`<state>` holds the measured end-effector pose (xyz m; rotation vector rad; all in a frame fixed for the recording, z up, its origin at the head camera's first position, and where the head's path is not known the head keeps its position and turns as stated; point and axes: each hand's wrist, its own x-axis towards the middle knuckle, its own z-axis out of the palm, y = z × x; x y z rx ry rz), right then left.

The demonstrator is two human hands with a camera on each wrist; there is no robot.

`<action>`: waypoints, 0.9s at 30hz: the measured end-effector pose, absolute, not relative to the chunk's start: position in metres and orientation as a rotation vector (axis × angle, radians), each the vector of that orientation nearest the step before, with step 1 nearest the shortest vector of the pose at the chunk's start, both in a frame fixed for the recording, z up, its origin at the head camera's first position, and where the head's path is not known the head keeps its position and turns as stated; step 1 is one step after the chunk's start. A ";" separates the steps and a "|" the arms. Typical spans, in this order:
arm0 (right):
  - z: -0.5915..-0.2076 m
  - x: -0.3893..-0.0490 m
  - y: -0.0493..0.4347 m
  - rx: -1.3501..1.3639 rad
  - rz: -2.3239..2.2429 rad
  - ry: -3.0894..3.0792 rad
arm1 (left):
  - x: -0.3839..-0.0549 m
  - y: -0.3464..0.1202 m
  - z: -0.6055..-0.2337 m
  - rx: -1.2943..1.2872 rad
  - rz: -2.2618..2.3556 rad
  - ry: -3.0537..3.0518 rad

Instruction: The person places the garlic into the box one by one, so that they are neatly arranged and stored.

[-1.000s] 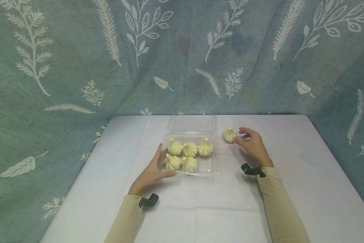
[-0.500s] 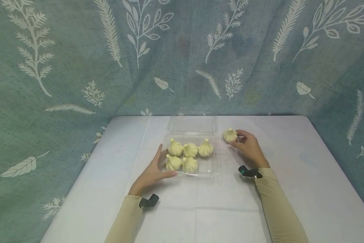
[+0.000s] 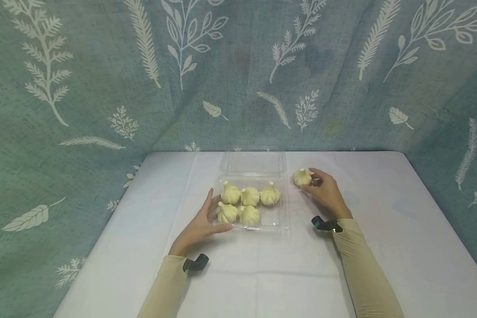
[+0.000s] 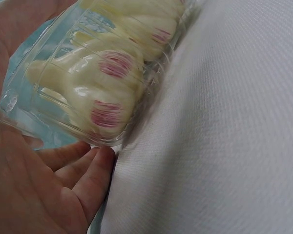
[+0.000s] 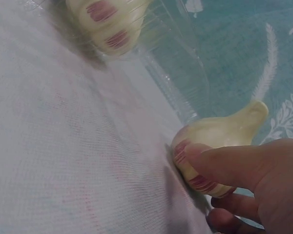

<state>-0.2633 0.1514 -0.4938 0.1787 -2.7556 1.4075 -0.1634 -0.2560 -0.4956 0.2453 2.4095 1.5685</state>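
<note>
A clear plastic clamshell container lies unfolded on the table, holding several pale garlic bulbs with their stems up. My left hand holds its left end, thumb at the front corner and fingers along the side. The left wrist view shows those fingertips at the base edge of the container, with purple-streaked garlic behind the wall. To the right of the container, my right hand pinches another garlic bulb. In the right wrist view, the thumb presses this bulb's streaked side, close to the cloth.
The container's hinged lid lies back toward the rear edge of the white-covered table. A blue-green leaf-patterned curtain hangs behind and at both sides. Each wrist wears a dark band.
My right hand has moved slightly left, and its fingers and thumb have closed around the garlic bulb beside the container. The left hand and the container stay where they were.
</note>
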 end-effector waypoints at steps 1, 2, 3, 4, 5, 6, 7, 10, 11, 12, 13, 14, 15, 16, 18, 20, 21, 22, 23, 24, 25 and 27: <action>-0.494 -0.264 0.151 0.187 1.403 -2.757 | -0.163 -0.256 -0.496 0.248 1.569 2.409; -0.494 -0.264 0.151 0.190 1.402 -2.755 | -0.163 -0.257 -0.496 0.241 1.570 2.407; -0.494 -0.264 0.151 0.197 1.400 -2.752 | -0.163 -0.257 -0.496 0.244 1.568 2.407; -0.494 -0.264 0.151 0.198 1.398 -2.749 | -0.162 -0.257 -0.496 0.238 1.569 2.405; -0.494 -0.264 0.151 0.202 1.390 -2.748 | -0.162 -0.257 -0.496 0.234 1.567 2.404; -0.494 -0.264 0.151 0.202 1.384 -2.746 | -0.162 -0.257 -0.496 0.229 1.569 2.405; -0.494 -0.264 0.151 0.201 1.381 -2.743 | -0.162 -0.257 -0.495 0.229 1.567 2.406; -0.495 -0.264 0.150 0.190 1.366 -2.742 | -0.161 -0.257 -0.494 0.228 1.564 2.411; -0.495 -0.265 0.150 0.184 1.365 -2.742 | -0.161 -0.257 -0.494 0.232 1.563 2.414; -0.494 -0.265 0.150 0.179 1.363 -2.741 | -0.161 -0.257 -0.494 0.233 1.561 2.417; -0.495 -0.264 0.150 0.176 1.359 -2.741 | -0.161 -0.257 -0.494 0.234 1.560 2.418; -0.495 -0.264 0.150 0.177 1.353 -2.740 | -0.160 -0.257 -0.493 0.233 1.557 2.420; -0.495 -0.264 0.150 0.179 1.351 -2.738 | -0.160 -0.257 -0.493 0.233 1.558 2.420; -0.495 -0.264 0.150 0.182 1.351 -2.733 | -0.160 -0.257 -0.493 0.233 1.559 2.419; -0.495 -0.264 0.150 0.192 1.351 -2.722 | -0.160 -0.257 -0.492 0.236 1.560 2.416; -0.495 -0.264 0.151 0.205 1.349 -2.711 | -0.160 -0.257 -0.492 0.237 1.561 2.416; -0.495 -0.264 0.151 0.208 1.347 -2.708 | -0.160 -0.257 -0.492 0.237 1.563 2.415; -0.495 -0.264 0.151 0.212 1.342 -2.706 | -0.160 -0.257 -0.492 0.242 1.561 2.416; -0.495 -0.264 0.151 0.211 1.338 -2.705 | -0.160 -0.257 -0.491 0.240 1.561 2.415; -0.495 -0.264 0.151 0.211 1.336 -2.705 | -0.160 -0.256 -0.491 0.237 1.563 2.415; -0.494 -0.264 0.152 0.210 1.337 -2.706 | -0.160 -0.256 -0.491 0.235 1.565 2.414; -0.493 -0.264 0.152 0.207 1.340 -2.707 | -0.161 -0.256 -0.492 0.237 1.565 2.414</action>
